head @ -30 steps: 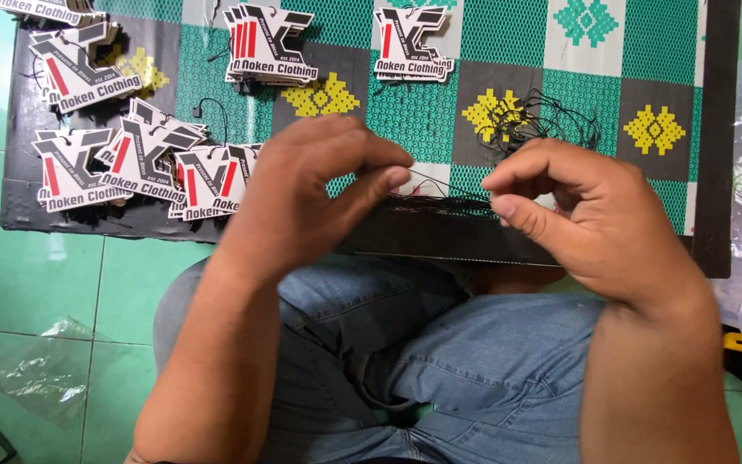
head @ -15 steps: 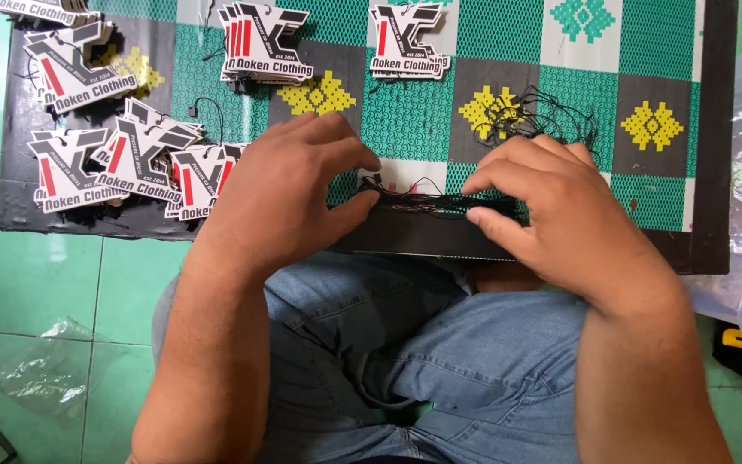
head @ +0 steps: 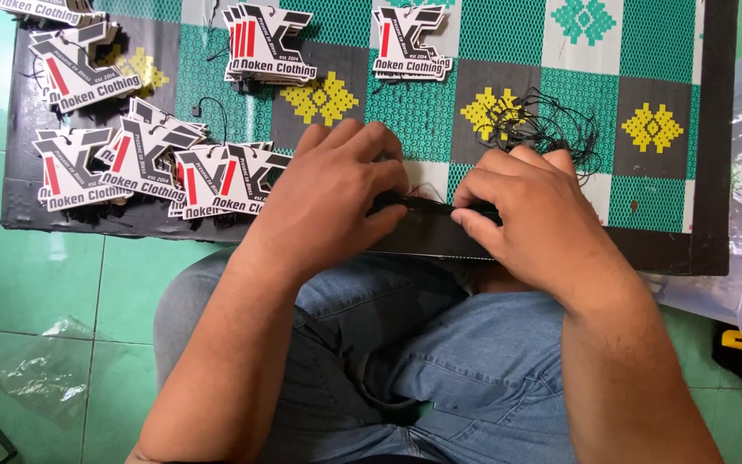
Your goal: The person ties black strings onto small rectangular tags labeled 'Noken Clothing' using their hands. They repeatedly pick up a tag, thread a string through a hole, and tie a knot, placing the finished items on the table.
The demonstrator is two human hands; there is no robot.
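My left hand (head: 337, 193) and right hand (head: 530, 215) pinched a bundle of thin black strings (head: 427, 206) at the mat's (head: 508, 51) six o'clock edge. It seemed light, limp, tangle-prone; I judged gripping both ends best.

Bright even daylight, soft shadows, sharp focus, slight edge distortion

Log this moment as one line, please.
left hand: on black string | right hand: pinching it | near: card tags, board
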